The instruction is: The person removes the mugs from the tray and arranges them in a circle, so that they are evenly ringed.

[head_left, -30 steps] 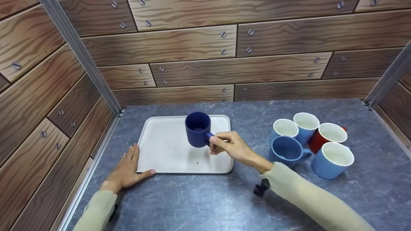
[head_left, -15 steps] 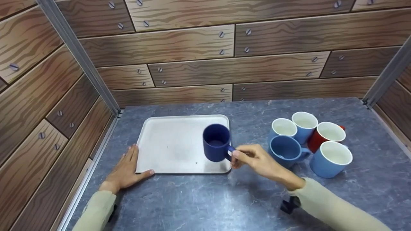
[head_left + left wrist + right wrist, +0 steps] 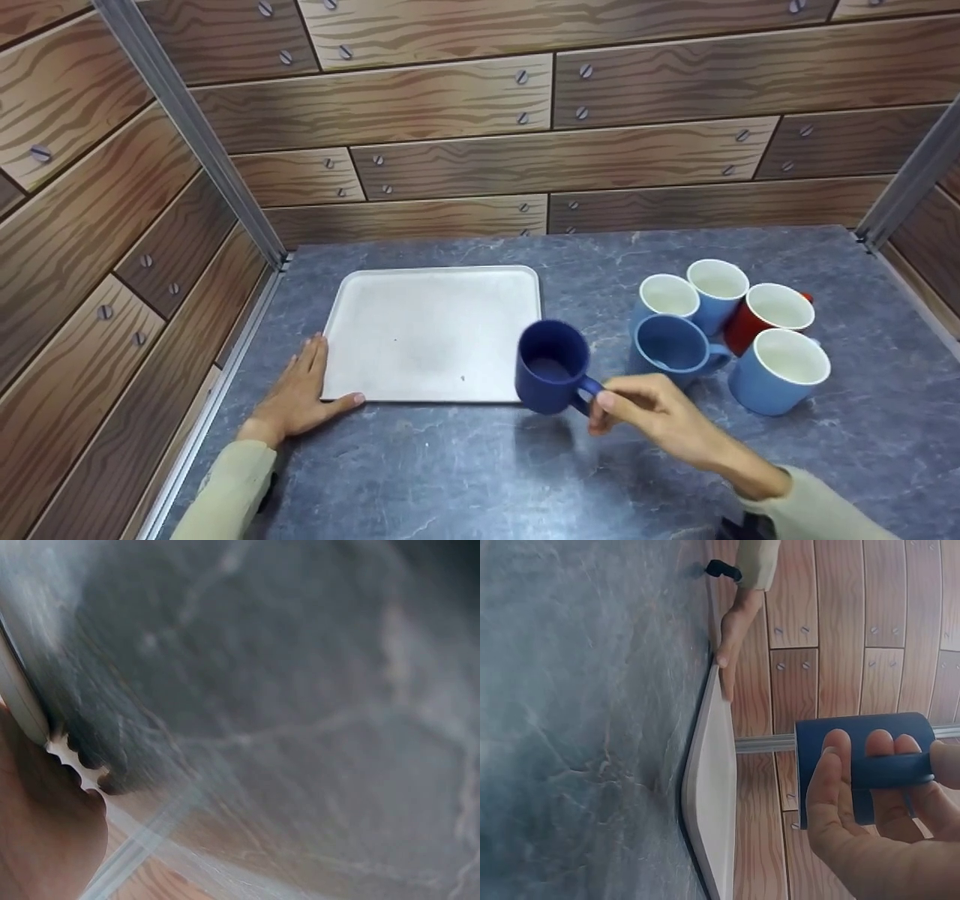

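Note:
A dark blue mug (image 3: 551, 382) hangs upright in the air by the front right corner of a white tray (image 3: 427, 337). My right hand (image 3: 660, 416) grips it by the handle; in the right wrist view, fingers curl around the handle of the mug (image 3: 817, 757). At the tray's front left corner rests my left hand (image 3: 292, 401), its fingers straight along the left edge and its thumb at the front edge. The left wrist view shows part of that hand (image 3: 45, 817) and a bit of the tray's rim (image 3: 22, 701).
Right of the tray, several mugs stand in a cluster: an all-blue mug (image 3: 671, 345), a red mug (image 3: 769, 315) with white inside, and light blue ones such as the front right mug (image 3: 776, 375). Wood-patterned walls (image 3: 450, 120) border the grey table (image 3: 420, 472).
My right hand has carried the dark blue mug from above the tray toward the right and nearer to me, past the tray's front right corner. My left hand has stayed in place.

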A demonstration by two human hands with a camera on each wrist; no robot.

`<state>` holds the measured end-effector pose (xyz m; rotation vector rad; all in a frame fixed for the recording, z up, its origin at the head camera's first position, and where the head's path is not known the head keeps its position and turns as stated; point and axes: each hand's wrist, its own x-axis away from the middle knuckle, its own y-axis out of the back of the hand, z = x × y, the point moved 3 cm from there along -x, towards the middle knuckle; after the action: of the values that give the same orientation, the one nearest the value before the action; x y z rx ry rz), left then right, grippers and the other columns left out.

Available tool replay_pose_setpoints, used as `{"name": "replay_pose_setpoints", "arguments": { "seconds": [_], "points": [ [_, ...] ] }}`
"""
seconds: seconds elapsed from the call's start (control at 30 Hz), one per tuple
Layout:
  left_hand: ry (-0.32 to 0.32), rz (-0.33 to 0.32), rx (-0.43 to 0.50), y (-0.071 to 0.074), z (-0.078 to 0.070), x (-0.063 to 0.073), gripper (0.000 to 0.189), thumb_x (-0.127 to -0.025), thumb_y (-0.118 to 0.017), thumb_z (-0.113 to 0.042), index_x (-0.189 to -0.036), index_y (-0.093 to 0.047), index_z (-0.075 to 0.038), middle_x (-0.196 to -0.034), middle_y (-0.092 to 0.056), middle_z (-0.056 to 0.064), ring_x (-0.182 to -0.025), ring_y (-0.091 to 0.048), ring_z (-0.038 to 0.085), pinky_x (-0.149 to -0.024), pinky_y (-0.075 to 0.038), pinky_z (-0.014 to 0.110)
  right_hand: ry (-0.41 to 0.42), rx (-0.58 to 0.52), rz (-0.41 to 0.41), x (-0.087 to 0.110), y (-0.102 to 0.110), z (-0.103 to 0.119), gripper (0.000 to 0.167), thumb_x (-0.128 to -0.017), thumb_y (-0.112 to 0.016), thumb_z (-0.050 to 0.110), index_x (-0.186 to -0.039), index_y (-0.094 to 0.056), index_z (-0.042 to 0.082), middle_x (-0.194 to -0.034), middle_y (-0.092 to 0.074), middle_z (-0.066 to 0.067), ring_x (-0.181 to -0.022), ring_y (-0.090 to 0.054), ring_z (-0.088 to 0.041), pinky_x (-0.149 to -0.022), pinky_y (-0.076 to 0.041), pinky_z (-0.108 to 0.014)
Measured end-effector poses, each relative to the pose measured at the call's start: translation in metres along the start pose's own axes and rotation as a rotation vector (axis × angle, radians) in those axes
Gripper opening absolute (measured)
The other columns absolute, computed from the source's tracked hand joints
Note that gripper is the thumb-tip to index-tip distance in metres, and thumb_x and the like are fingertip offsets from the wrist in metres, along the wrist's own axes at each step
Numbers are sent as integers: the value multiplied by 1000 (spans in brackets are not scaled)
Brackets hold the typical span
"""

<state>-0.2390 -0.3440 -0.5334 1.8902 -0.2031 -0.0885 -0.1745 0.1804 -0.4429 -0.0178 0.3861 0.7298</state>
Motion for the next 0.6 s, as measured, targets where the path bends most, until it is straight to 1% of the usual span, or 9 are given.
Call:
{"name": "replay_pose_setpoints", "arguments": {
  "seconds": [0.03,0.13,0.2,0.27,0.37,0.47,0.6],
  "points": [
    [2,2,2,0,0,0,129,-90,-63,-80,-168,-7,7,-178,-4,26,-165,-5,46,-134,-11,62,2,-2,2,4,1,1,28,-109,-43,-10,-102,-70,-11,-96,-75,-24,-91,-77,-16,-86,-67,-39],
    [-2,-1,8,0,-1,0,128,-91,-64,-78,-168,-7,7,-178,-5,27,-165,-5,47,-134,-11,62,-31,-7,-6,17,2,2,29,-108,-44,-12,-103,-72,-7,-95,-75,-23,-91,-77,-17,-86,-67,-40],
    [-4,3,12,-1,-1,0,128,-91,-64,-78,-168,-7,7,-178,-5,27,-165,-5,47,-134,-11,62,-23,12,-6,26,5,3,30,-107,-44,-14,-104,-73,-5,-94,-75,-22,-90,-77,-18,-84,-67,-40],
    [-5,3,13,-1,-1,0,128,-91,-64,-78,-168,-7,7,-178,-5,27,-165,-5,48,-134,-12,62,-39,21,-14,36,7,3,32,-107,-44,-14,-105,-74,-3,-93,-75,-20,-89,-77,-18,-83,-67,-39],
    [-6,-4,13,0,-1,1,128,-91,-64,-78,-168,-8,7,-178,-6,27,-165,-6,48,-134,-12,63,-18,54,-16,49,11,2,33,-106,-44,-16,-104,-74,-3,-90,-74,-20,-85,-77,-19,-80,-67,-37],
    [-9,-16,7,0,0,2,128,-91,-65,-78,-168,-8,7,-177,-7,27,-164,-7,49,-133,-13,63,-56,65,-33,61,16,0,31,-106,-44,-15,-102,-73,-4,-89,-74,-21,-85,-77,-19,-80,-66,-35],
    [-18,-19,4,-1,0,1,128,-91,-64,-78,-168,-9,7,-177,-7,27,-164,-7,49,-134,-13,63,-59,73,-44,79,25,-3,32,-105,-42,-17,-101,-72,-6,-90,-75,-21,-86,-77,-19,-81,-66,-34]
  ]
}}
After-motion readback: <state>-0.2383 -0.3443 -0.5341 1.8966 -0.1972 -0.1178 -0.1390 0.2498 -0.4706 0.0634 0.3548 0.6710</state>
